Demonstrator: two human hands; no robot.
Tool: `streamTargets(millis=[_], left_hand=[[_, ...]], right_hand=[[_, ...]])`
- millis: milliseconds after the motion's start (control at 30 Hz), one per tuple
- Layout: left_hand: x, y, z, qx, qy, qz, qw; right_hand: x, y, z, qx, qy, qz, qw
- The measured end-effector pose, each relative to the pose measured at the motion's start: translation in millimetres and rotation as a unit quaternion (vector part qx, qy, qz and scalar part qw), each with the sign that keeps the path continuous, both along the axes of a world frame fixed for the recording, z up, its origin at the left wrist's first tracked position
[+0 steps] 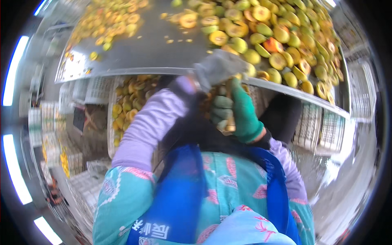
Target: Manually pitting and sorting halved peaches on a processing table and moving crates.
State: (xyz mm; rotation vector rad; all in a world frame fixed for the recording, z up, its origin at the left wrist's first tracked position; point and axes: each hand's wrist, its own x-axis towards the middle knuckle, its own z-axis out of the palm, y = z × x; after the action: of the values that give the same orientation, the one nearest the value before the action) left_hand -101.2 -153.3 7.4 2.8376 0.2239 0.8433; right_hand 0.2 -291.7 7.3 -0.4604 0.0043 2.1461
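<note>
My left hand, in a grey glove, reaches over the near edge of the metal table, beside the pile of halved yellow-green peaches. It is blurred, and its palm side is hidden. Just below it, my right hand wears a green glove with grey-green fingers. Its fingers are curled around the pale handle of a tool, whose working end I cannot make out. A bit of yellow fruit shows where the two hands meet.
Small cut fruit pieces lie at the table's far left. Under the table's edge, a white crate holds more peach halves. White plastic crates stand at right, on a wet floor. More crates stand at left.
</note>
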Motion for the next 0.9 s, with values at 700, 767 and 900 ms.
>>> streamTargets(millis=[700,767,900], left_hand=[[-26.8,-74.9,-32.4,-0.791,-0.426,-0.036,0.437],[-32.3,-84.5,-22.7,-0.79,-0.447,-0.016,0.419],[-47.4,-81.5,-8.7,-0.773,-0.401,-0.026,0.491]], right_hand=[[-10.9,-11.6,-1.7,0.059,0.024,0.138,0.988],[-13.2,-13.4,4.0,0.045,0.033,0.141,0.988],[-22.3,-12.9,8.1,0.049,0.058,0.147,0.986]])
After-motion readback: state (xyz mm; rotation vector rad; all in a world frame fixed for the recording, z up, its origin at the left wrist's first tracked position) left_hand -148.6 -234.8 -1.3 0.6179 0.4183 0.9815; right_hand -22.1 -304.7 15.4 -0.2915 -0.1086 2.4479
